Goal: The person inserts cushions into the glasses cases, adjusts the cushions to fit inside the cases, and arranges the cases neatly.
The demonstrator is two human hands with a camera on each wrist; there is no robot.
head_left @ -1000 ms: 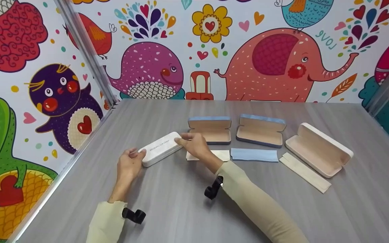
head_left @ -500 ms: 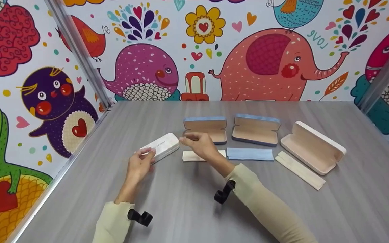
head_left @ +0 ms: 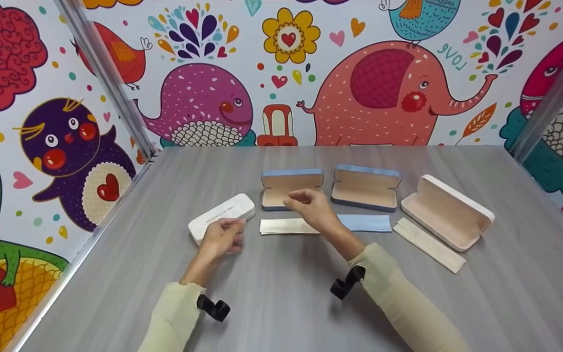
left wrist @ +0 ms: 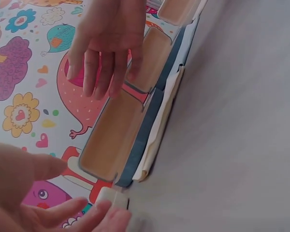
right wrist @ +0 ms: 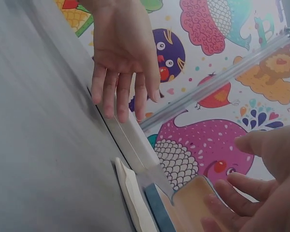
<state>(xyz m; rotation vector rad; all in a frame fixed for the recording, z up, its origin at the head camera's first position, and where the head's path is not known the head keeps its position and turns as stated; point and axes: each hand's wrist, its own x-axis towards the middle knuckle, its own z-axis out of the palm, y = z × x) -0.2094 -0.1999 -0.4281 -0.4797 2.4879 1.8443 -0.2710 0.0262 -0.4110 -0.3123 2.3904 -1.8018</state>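
Note:
A shut white glasses case (head_left: pixel 218 211) with small lettering on its lid lies slantwise at the left of the table. My left hand (head_left: pixel 220 237) hovers in front of its near right side, fingers loosely bent and gripping nothing; the wrist views show a gap between thumb and fingers. Over the cream cloth (head_left: pixel 281 226), before the left blue glasses case (head_left: pixel 289 183), my right hand (head_left: pixel 313 210) is held in the air. Its fingers (right wrist: pixel 237 193) are relaxed and apart, with nothing between them in the right wrist view.
Another blue glasses case (head_left: pixel 364 195) and a white one (head_left: pixel 445 210) stand with lids raised to the right, their beige linings showing. A folded blue cloth (head_left: pixel 372 223) and a second cream cloth (head_left: pixel 430 245) lie before them. Patterned walls (head_left: pixel 281 73) border the table.
Both hands have let go of the white glasses case, the right one first. Each has moved to the right. The case stays on the table.

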